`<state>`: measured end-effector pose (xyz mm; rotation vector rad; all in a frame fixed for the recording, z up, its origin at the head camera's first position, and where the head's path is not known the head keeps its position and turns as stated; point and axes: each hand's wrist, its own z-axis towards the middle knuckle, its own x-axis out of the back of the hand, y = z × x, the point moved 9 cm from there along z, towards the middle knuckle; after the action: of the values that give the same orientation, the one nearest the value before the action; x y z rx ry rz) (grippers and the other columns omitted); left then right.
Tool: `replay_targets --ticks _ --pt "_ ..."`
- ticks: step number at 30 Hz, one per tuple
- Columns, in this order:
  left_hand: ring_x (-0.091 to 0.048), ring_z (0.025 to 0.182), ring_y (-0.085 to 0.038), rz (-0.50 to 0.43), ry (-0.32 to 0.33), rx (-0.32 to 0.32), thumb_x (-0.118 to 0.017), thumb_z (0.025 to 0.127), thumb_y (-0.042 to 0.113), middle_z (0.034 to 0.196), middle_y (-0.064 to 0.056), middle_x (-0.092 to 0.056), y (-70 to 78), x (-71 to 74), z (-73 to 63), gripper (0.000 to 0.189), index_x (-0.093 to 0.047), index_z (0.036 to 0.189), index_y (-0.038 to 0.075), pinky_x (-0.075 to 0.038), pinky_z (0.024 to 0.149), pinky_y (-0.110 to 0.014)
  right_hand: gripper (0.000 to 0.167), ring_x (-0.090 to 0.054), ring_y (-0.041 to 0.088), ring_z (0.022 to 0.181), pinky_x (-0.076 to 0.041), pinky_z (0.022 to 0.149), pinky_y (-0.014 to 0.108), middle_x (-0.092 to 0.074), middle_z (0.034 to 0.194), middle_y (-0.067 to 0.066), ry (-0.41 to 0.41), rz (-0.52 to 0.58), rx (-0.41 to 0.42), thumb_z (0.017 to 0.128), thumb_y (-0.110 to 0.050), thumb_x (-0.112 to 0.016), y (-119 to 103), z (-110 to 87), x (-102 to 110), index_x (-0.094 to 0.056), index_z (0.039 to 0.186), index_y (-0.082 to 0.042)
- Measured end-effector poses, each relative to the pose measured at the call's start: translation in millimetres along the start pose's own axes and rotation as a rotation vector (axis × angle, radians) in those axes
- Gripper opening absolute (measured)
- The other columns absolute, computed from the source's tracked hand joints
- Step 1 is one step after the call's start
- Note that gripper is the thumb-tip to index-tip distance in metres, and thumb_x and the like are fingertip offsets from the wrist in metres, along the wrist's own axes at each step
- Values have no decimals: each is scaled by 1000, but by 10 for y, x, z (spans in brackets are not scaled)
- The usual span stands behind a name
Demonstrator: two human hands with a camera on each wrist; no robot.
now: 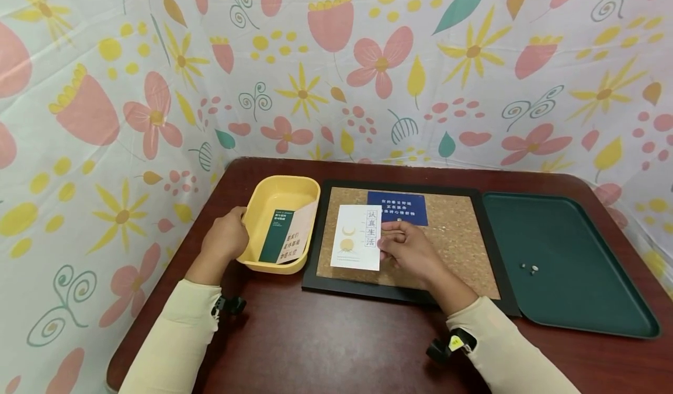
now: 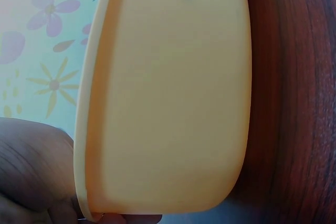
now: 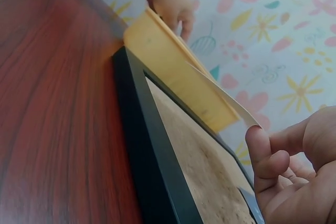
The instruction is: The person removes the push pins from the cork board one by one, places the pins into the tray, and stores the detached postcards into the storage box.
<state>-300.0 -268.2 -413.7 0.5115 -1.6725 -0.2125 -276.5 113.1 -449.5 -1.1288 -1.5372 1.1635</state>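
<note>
Pinching a white card (image 1: 349, 239) by its R edge, a person's R hand (image 1: 412, 251) holds it above a black-framed corkboard (image 1: 457, 259), nr the board's L half. Its grip is closed down to the card's thickness, thumb & fingers nipping the edge. The card shows boxed Chinese characters down the R side, plus a yellowish crescent & disc. R wrist view: card is seen edge-on, apart from the board.

L hand (image 1: 226, 239) has its grip curled over the L rim of a yellow bin (image 1: 278, 192), which stands on the counter (image 1: 294, 335) just L of the board. Inside the bin, a dk green card (image 1: 273, 245) & a pale pink card (image 1: 299, 230) lean side by side, both w/ text.

On the board's upper part lies a blue card (image 1: 396, 207) w/ white characters. R of the board: a dk green tray (image 1: 573, 248) w/ a few small pale bits (image 1: 534, 269), too tiny to ID. Backdrop: white cloth (image 1: 336, 102) w/ pink, yellow & teal floral print.
</note>
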Motion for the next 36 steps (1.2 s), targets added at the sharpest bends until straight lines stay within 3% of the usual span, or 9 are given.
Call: replay_targets --ticks 20,27,36 --pt "-63 75 -27 1 2 0 -38 108 12 105 -20 -68 -22 0 8 45 -42 153 4 -51 65 -41 40 -65 25 74 -42 52 27 -69 104 18 -14 36 18 97 -1 -63 -96 122 -352 -51 135 5" --pt "-63 74 -27 4 -3 -1 -39 109 12 104 -19 -68 -4 0 -4 45 -42 153 4 -50 64 -41 38 -66 29 76 -42 53 27 -69 102 17 -20 41 14 97 0 -62 -123 132 -424 -51 134 4" --pt "-64 74 -27 1 2 2 -38 109 13 104 -19 -67 8 6 -3 45 -41 153 4 -51 64 -40 39 -65 23 72 -44 56 29 -69 101 15 -28 48 16 97 1 -62 -128 161 -455 -51 134 3"
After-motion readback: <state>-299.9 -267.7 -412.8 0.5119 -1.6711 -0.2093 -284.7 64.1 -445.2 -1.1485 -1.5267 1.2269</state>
